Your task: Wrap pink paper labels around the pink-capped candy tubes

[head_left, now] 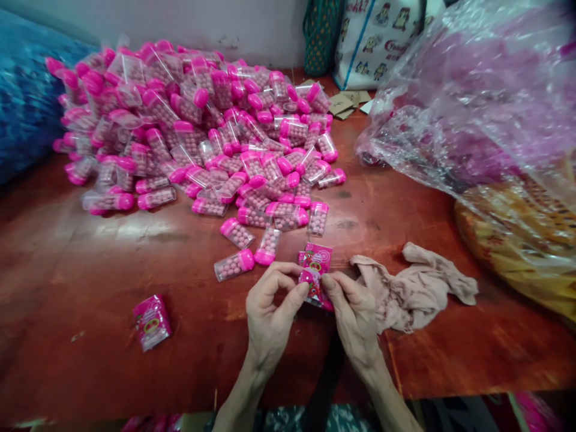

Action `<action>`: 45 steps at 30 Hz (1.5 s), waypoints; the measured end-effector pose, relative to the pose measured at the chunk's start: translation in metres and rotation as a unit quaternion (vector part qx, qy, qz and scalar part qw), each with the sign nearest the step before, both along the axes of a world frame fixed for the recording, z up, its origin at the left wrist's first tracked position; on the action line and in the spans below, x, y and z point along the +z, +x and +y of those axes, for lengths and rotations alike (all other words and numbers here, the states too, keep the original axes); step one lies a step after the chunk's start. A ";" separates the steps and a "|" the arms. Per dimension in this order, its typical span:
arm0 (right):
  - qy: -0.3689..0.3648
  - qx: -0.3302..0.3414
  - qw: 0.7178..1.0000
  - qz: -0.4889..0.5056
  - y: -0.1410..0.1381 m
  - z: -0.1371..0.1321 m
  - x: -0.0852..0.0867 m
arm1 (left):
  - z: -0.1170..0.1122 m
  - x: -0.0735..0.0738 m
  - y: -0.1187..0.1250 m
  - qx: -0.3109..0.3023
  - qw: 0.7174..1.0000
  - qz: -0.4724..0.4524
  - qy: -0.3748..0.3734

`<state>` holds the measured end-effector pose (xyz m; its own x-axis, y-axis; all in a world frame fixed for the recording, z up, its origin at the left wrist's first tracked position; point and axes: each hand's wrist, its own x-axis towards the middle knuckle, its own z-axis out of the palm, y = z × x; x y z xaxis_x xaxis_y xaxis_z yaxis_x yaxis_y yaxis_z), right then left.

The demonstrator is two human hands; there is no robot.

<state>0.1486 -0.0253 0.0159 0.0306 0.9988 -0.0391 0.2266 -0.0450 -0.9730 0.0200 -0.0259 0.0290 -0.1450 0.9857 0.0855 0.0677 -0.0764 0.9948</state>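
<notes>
Near the table's front, my left hand (274, 306) and my right hand (353, 312) pinch a small pink printed wrapper (314, 288) between thumbs and fingertips. Right behind it, partly covered, shows more of the same pink printed material (318, 254); whether it is a separate piece I cannot tell. Just beyond my fingers lie a few clear bottles with pink caps, filled with pale pink balls, one of them a bottle (269, 245) pointing cap-down toward me. A small bundle of pink printed wrappers (152, 322) rests on the table to the left.
A large heap of the capped bottles (193, 132) covers the back left. Beside my right hand lies a crumpled beige cloth (411, 294). Big clear plastic bags (472, 108) fill the right side, a blue bag (31, 96) the left edge. A printed white bag (378, 45) stands by the wall.
</notes>
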 end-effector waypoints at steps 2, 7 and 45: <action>-0.008 0.002 1.000 0.004 0.000 0.000 0.000 | 0.001 0.000 0.000 -0.012 1.000 -0.009 -0.002; 0.006 0.019 1.000 -0.015 -0.001 -0.001 0.000 | 0.005 0.005 -0.005 -0.103 0.994 -0.034 0.005; 0.106 -0.009 0.994 -0.013 -0.001 -0.001 0.008 | -0.002 0.001 0.001 0.048 0.998 -0.008 -0.030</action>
